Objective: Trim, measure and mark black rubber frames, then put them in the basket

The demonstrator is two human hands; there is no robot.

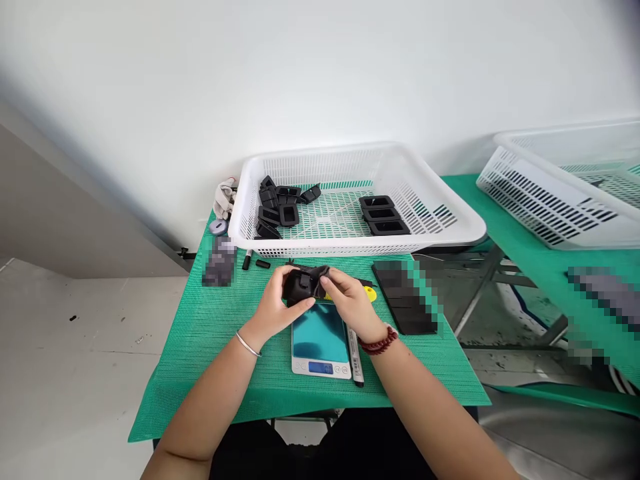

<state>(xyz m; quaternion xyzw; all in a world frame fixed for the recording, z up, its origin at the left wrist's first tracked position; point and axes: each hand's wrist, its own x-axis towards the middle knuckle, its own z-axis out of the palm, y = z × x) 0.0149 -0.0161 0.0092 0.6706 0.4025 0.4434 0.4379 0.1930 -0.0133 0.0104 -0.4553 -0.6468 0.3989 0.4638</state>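
Above the top edge of a small digital scale (320, 337), both hands hold one black part (300, 287). My left hand (279, 303) grips its left side, with the thumb along the lower edge. The fingers and thumb of my right hand (347, 297) pinch a dark, folded-looking piece at its right end. Whether that piece is joined to the black part cannot be made out. A yellow object (371, 293) shows just behind my right hand. Beside the scale lies a white marker (356, 360) with a black cap.
A white basket (320, 248) behind the hands holds several black frames (289, 215) on the left and three (383, 215) on the right. A black flat object (403, 300) lies right; a pixelated item (219, 261) lies left. Another basket (555, 200) stands far right.
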